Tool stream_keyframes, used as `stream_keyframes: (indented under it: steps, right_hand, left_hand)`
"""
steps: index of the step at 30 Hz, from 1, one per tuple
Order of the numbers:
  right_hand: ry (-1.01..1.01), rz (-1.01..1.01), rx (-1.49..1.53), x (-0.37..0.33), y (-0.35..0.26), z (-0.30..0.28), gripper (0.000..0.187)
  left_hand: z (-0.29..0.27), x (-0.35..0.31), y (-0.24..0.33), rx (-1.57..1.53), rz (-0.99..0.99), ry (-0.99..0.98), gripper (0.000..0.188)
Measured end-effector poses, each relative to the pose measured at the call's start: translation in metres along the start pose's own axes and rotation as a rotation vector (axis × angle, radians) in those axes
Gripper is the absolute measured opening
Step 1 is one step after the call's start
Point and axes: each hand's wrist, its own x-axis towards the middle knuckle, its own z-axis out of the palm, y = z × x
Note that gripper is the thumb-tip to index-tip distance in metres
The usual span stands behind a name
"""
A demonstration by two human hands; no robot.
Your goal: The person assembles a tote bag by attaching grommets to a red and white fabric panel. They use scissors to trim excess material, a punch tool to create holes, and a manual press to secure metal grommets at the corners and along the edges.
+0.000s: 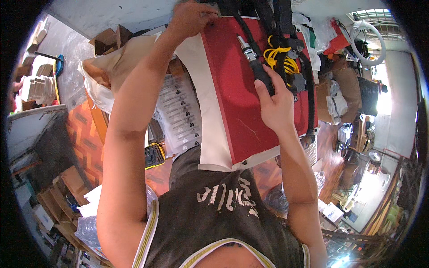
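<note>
Cardboard boxes (67,183) and flattened brown cartons sit along the left edge of the frame, with a stack of pale folded card (33,87) at upper left. Just right of them, a yellow-and-black handheld device (154,155) lies at centre left beside a clear plastic sheet of small packaged parts (181,118).

The left hand (191,18) is at the top centre of the frame, its fingers curled over the upper left corner of a large red flat board with a cream fabric border (234,102); it is closed on that edge. The board fills the upper middle of the frame, tilted, its lower corner pointing down toward the person's dark sleeveless shirt (214,214).

The right hand (275,105) is at centre right, pressed against the board face, fingers wrapped shut around the black handle of a screwdriver with a metal tip (252,60). The tip points up and left, on the red surface. Coiled yellow cable (277,56) and black cords (308,89) hang just right of the tool. A white ring light (368,42) stands at upper right.
</note>
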Motion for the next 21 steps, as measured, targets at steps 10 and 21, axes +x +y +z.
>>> stream_keyframes:
  steps: [10, 21]
  right_hand:
    - [-0.102, -0.122, -0.18, -0.068, 0.028, -0.028, 0.047]
    - [-0.059, 0.049, -0.379, -0.111, 0.041, -0.001, 0.051]
  left_hand:
    - [0.0, -0.07, 0.107, -0.085, 0.092, -0.202, 0.021]
    - [0.017, -0.105, 0.139, 0.022, 0.067, -0.064, 0.022]
